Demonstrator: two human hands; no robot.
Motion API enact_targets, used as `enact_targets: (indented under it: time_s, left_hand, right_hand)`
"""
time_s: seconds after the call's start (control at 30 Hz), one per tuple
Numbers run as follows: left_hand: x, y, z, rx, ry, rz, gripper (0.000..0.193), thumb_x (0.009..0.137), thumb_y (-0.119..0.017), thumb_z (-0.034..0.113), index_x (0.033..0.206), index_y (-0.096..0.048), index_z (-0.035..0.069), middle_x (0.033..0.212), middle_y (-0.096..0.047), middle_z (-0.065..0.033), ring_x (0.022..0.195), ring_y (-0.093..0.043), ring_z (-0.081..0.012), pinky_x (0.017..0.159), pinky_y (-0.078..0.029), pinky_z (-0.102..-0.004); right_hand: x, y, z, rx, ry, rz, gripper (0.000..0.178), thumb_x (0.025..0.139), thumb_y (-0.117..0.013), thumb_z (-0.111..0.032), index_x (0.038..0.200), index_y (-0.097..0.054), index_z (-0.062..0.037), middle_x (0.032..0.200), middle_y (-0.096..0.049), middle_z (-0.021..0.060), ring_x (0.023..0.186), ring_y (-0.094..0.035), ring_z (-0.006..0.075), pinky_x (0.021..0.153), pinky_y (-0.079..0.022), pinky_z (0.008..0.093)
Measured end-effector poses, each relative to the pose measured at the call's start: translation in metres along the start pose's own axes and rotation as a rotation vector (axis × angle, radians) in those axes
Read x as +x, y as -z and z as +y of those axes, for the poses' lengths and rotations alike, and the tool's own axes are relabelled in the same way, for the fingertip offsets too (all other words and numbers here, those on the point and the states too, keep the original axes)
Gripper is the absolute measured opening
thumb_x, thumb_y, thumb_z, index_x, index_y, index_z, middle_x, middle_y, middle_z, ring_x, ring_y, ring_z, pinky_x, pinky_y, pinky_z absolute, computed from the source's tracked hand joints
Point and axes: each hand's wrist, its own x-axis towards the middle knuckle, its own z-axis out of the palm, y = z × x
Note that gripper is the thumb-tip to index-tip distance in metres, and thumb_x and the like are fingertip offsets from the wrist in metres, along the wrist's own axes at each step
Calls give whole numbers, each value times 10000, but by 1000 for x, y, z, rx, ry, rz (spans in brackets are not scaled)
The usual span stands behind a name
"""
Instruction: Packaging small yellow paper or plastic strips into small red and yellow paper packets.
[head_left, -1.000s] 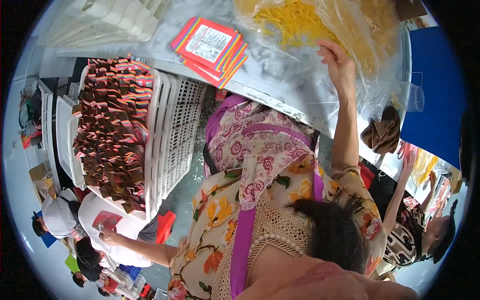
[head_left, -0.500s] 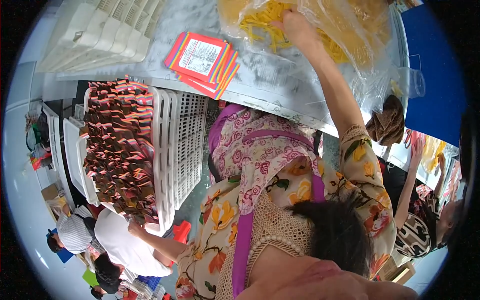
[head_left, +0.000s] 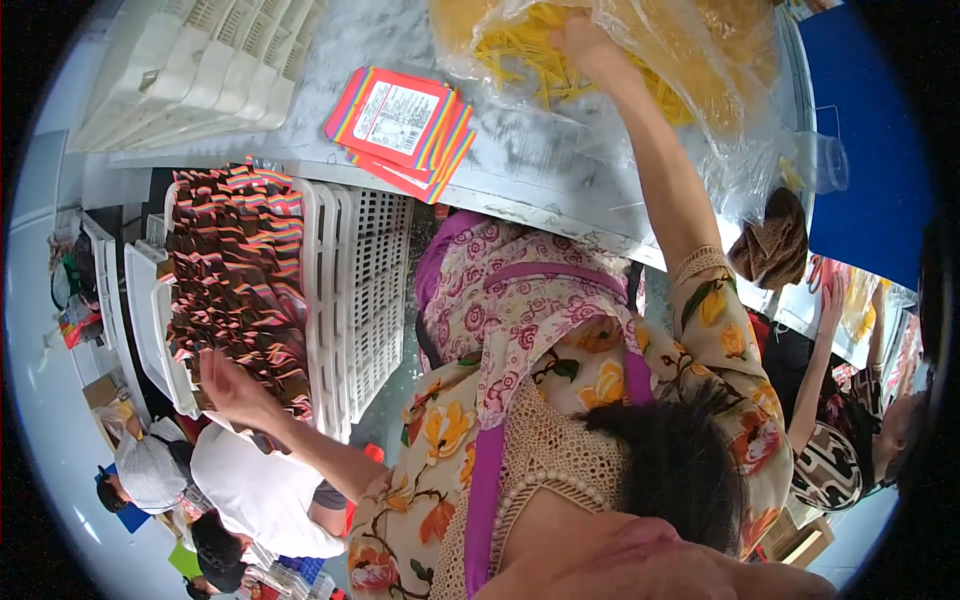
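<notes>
My left hand (head_left: 232, 388) hovers at the near end of a white crate (head_left: 318, 300) full of dark packets with rainbow-striped edges (head_left: 240, 270). Its fingers are spread and nothing shows in them. Across the worktable, my right hand (head_left: 590, 48) reaches into a clear plastic bag (head_left: 690, 60) of thin yellow strips (head_left: 545, 75). The right fingers are bent together among the strips, with their tips partly hidden. Left of that bag lies a small stack of red cards with rainbow borders (head_left: 400, 120) and white labels.
Stacked white crates (head_left: 200, 70) stand on the table's far left. A brown cloth (head_left: 772, 240) hangs by the right corner, near a clear plastic cup (head_left: 825, 163). A co-worker's arm (head_left: 815, 360) is at the right; other people (head_left: 255, 490) are at the lower left.
My left hand has moved away from the crate's near rim, up over the packets, and its fingers have spread. My right hand has shifted slightly left and up among the yellow strips.
</notes>
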Motion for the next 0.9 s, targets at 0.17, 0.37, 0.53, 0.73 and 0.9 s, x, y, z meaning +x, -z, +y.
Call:
enact_targets:
  time_s: [0.17,0.37,0.53,0.73,0.9]
  left_hand:
    - [-20,-112,136,-598,-137,-425,145,854,-606,-37,993,-644,-51,1034,-650,-112,974,-613,-185,884,-480,-303]
    - [-84,-211,272,-998,-122,-1238,270,905,-600,109,1164,-566,38,1091,-618,-49,967,-579,-119,829,-467,-248]
    - [-108,-294,349,-1378,284,-1134,404,963,-516,329,1223,-519,20,1090,-612,-92,998,-563,-140,823,-455,-249]
    - [-132,-292,377,-1429,205,-1060,399,991,-455,347,1155,-572,3,990,-623,-67,903,-553,-140,787,-436,-254]
    - [-139,-304,381,-1584,468,-972,341,964,-514,300,1065,-630,-4,999,-661,-83,974,-590,-136,816,-463,-272]
  right_hand:
    - [-30,7,24,376,-127,128,418,928,-461,-333,1135,-536,22,1068,-608,272,975,-603,388,828,-465,432]
    - [-66,14,23,381,76,340,347,916,-514,-232,1156,-529,17,1051,-610,240,987,-574,396,860,-441,428]
    - [-94,9,3,232,256,490,315,866,-581,-135,1151,-546,-6,1083,-595,188,1031,-542,372,914,-406,433]
    - [-101,1,1,39,209,445,274,816,-592,-103,1083,-571,-42,1071,-595,145,1061,-530,299,959,-347,482]
    - [-105,12,-13,-251,156,406,228,814,-595,-122,1020,-560,-29,988,-604,102,1035,-545,281,950,-340,477]
